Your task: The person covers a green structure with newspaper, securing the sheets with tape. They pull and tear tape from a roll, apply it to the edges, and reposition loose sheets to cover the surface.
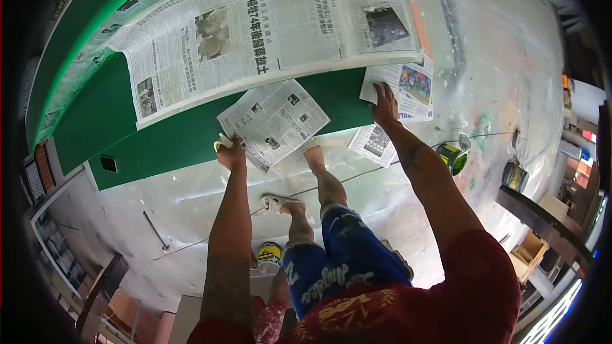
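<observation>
My left hand (231,153) grips a roll of masking tape (222,143) at the lower left corner of a loose newspaper sheet (273,121) lying against the green panel (159,140). My right hand (384,103) lies flat, fingers spread, on the edge of another newspaper sheet (408,86) at the panel's right end. Larger newspaper pages (255,32) cover the curved white top of the panel. My legs in blue shorts and sandals stand below.
An open green paint can (453,156) and a darker can (514,175) sit on the paint-spattered floor to the right. A yellow and blue can (269,256) stands by my left leg. A cable crosses the floor. Wooden boards and boxes lie at the right edge.
</observation>
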Demonstrator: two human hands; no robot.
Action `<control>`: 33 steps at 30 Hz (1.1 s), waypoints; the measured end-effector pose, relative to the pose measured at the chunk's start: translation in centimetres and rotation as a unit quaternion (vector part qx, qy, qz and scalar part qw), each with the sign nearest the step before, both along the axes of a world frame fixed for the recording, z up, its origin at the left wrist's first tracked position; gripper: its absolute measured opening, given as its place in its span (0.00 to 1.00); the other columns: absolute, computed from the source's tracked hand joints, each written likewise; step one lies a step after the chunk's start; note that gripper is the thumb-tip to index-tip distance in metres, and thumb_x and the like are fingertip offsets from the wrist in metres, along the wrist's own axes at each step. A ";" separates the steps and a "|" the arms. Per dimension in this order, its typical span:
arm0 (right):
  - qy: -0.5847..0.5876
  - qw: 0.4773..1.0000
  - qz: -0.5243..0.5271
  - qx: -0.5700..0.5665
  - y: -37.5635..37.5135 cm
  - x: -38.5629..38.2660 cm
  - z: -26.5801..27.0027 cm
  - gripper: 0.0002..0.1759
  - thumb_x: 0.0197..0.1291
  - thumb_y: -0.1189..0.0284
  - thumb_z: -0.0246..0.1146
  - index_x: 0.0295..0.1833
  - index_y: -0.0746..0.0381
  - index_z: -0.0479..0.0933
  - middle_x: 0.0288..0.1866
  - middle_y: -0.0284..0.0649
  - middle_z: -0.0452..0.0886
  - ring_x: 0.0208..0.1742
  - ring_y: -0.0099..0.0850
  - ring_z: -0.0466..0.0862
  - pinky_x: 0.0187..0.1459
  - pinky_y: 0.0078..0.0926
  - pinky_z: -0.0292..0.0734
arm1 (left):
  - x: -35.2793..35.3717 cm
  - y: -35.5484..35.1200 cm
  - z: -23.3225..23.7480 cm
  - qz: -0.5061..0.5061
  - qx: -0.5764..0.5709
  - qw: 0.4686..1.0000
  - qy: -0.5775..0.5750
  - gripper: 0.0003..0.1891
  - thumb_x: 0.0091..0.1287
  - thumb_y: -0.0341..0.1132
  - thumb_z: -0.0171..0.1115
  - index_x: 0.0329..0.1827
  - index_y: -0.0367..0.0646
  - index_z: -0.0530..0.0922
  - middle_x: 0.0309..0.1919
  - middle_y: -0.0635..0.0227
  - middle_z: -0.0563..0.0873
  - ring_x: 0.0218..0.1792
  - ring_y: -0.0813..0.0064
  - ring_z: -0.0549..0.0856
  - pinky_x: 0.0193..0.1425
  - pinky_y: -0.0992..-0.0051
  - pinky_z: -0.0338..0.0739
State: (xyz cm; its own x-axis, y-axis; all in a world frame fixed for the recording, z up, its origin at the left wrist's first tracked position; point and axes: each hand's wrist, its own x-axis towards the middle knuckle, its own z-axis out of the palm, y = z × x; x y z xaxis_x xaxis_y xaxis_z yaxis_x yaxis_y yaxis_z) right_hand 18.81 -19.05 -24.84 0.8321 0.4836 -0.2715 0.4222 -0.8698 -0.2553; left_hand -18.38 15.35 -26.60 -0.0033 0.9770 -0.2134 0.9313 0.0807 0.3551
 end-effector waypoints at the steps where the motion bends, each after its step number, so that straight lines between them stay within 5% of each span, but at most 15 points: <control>1: 0.013 1.000 -0.018 0.001 0.0 -0.1 -0.3 0.41 0.60 0.70 0.75 0.79 0.49 0.69 0.84 0.51 0.63 0.82 0.55 0.65 0.77 0.54 0.66 | 0.3 0.7 -0.5 0.004 0.001 1.000 0.002 0.29 0.56 0.53 0.82 0.43 0.31 0.86 0.41 0.44 0.92 0.40 0.45 0.93 0.47 0.51 0.88; 6: -0.036 0.998 0.058 0.013 -1.6 -0.7 -1.7 0.31 0.66 0.73 0.67 0.75 0.52 0.74 0.82 0.51 0.68 0.82 0.54 0.67 0.78 0.58 0.64 | 0.6 3.7 0.6 0.073 -0.029 0.995 -0.061 0.27 0.58 0.50 0.81 0.48 0.34 0.86 0.41 0.47 0.93 0.43 0.43 0.92 0.50 0.51 0.87; 8: -0.079 0.986 0.129 -0.067 -2.1 -0.9 -1.7 0.28 0.69 0.73 0.63 0.74 0.56 0.74 0.81 0.50 0.70 0.82 0.50 0.68 0.76 0.62 0.65 | 0.1 3.9 1.8 0.055 0.011 0.997 -0.046 0.27 0.59 0.50 0.81 0.49 0.34 0.86 0.42 0.46 0.93 0.44 0.43 0.92 0.50 0.51 0.87; 12: -0.067 0.995 0.077 0.021 -3.2 0.4 -2.0 0.21 0.70 0.75 0.59 0.67 0.60 0.80 0.64 0.49 0.86 0.64 0.48 0.85 0.74 0.65 0.67 | -1.7 3.1 5.5 0.043 0.021 0.998 -0.042 0.26 0.64 0.49 0.78 0.53 0.35 0.86 0.46 0.45 0.92 0.47 0.43 0.92 0.51 0.52 0.86; 13: -0.137 0.983 0.069 0.103 -2.5 0.2 -0.8 0.16 0.69 0.75 0.60 0.59 0.60 0.85 0.49 0.48 0.91 0.50 0.51 0.89 0.67 0.58 0.76 | -2.8 2.7 5.9 0.047 -0.007 0.991 -0.123 0.24 0.66 0.47 0.76 0.56 0.36 0.86 0.47 0.45 0.92 0.47 0.43 0.92 0.51 0.54 0.86; 16: -0.096 0.979 -0.041 0.176 -1.4 -0.3 2.5 0.11 0.68 0.74 0.63 0.51 0.61 0.88 0.44 0.49 0.91 0.46 0.51 0.90 0.57 0.50 0.83 | -6.0 -0.7 8.5 0.005 -0.005 0.991 -0.132 0.22 0.68 0.43 0.75 0.58 0.37 0.86 0.47 0.47 0.92 0.47 0.45 0.92 0.51 0.55 0.85; 18: -0.103 0.978 -0.055 0.175 -2.0 -0.1 3.2 0.06 0.63 0.72 0.70 0.42 0.60 0.91 0.43 0.49 0.92 0.45 0.49 0.92 0.50 0.42 0.86 | -9.6 -3.5 8.4 -0.039 -0.017 0.986 -0.160 0.20 0.69 0.40 0.75 0.58 0.38 0.86 0.45 0.51 0.93 0.36 0.55 0.93 0.42 0.60 0.86; 20: -0.081 0.975 -0.076 0.191 -1.6 -0.7 5.7 0.06 0.62 0.71 0.71 0.41 0.60 0.91 0.43 0.49 0.92 0.45 0.48 0.92 0.50 0.39 0.85 | -9.9 -6.2 13.5 0.020 -0.159 0.977 -0.138 0.19 0.70 0.40 0.74 0.58 0.38 0.86 0.43 0.54 0.93 0.26 0.67 0.90 0.32 0.66 0.84; 24: -0.051 0.979 -0.036 0.195 -0.4 -3.4 11.4 0.07 0.61 0.71 0.72 0.41 0.62 0.91 0.42 0.48 0.92 0.44 0.46 0.92 0.49 0.39 0.85 | -14.0 -11.6 14.3 0.063 -0.145 0.964 -0.216 0.17 0.73 0.39 0.71 0.53 0.33 0.87 0.37 0.60 0.91 0.21 0.75 0.85 0.22 0.72 0.79; 26: -0.059 0.976 -0.002 0.210 0.1 -5.7 14.8 0.06 0.57 0.72 0.76 0.38 0.62 0.89 0.39 0.49 0.91 0.42 0.50 0.91 0.50 0.42 0.84 | -13.5 -13.5 16.4 0.129 -0.176 0.943 -0.253 0.14 0.73 0.37 0.70 0.51 0.33 0.88 0.36 0.63 0.90 0.23 0.77 0.83 0.24 0.73 0.77; 29: -0.025 0.967 0.065 0.246 0.4 -10.2 19.5 0.06 0.57 0.74 0.76 0.38 0.63 0.87 0.43 0.50 0.90 0.45 0.51 0.90 0.50 0.42 0.84 | -12.2 -15.8 19.9 0.213 -0.251 0.841 -0.430 0.11 0.73 0.34 0.69 0.49 0.35 0.89 0.40 0.65 0.91 0.27 0.78 0.83 0.31 0.77 0.77; 32: 0.027 0.937 0.164 0.306 2.2 -15.2 25.1 0.06 0.53 0.79 0.76 0.35 0.62 0.84 0.40 0.47 0.87 0.43 0.48 0.88 0.48 0.43 0.84 | -9.6 -16.4 22.8 0.203 -0.375 0.749 -0.507 0.25 0.78 0.48 0.64 0.65 0.34 0.78 0.59 0.56 0.89 0.51 0.71 0.87 0.51 0.68 0.80; 33: 0.046 0.919 0.211 0.331 3.0 -17.1 27.0 0.08 0.51 0.80 0.75 0.34 0.62 0.82 0.38 0.45 0.86 0.42 0.47 0.87 0.47 0.43 0.84 | -8.5 -16.0 24.2 0.206 -0.435 0.696 -0.532 0.28 0.79 0.53 0.62 0.65 0.35 0.78 0.58 0.55 0.88 0.53 0.70 0.86 0.54 0.66 0.80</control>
